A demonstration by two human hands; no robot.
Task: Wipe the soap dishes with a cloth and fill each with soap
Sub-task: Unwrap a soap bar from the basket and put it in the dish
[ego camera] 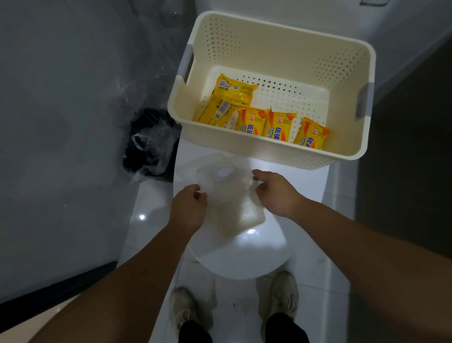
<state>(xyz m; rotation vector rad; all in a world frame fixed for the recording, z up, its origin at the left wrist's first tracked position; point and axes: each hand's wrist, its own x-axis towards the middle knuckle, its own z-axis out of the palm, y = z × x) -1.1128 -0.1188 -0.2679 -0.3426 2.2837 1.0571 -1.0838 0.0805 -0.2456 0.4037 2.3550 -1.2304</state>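
- Pinching with curled fingers, the left hand (188,208) holds the left edge of a clear plastic piece (224,181); the thumb and fingertips are drawn together on it.
- The right hand (276,193) grips the right edge of the same piece in the same way, with its fingers bent inward and knuckles up.
- The clear piece spans the gap between the two hands and shows a round opening near its far end. Its exact kind cannot be told.
- A pale, rectangular soap dish (239,219) sits just below and near of the clear piece, between the wrists. Whether it rests on the surface or is lifted cannot be told.
- Both hands work over a closed white toilet lid (242,259), which is glossy and catches a bright reflection.
- At the far end of the toilet stands a cream, perforated basket (280,148) with grey handle inserts on its left and right walls.
- Five yellow soap packets (278,126) lie inside the basket, grouped along its near and left sides.
- A dark bin (149,145) lined with a clear bag stands on the left, just beside the basket.
- The floor (148,231) is shiny white tile; two light shoes (183,307) stand near the lid's front edge.
- A grey wall (40,131) fills the left; a dark panel (421,156) stands on the right.
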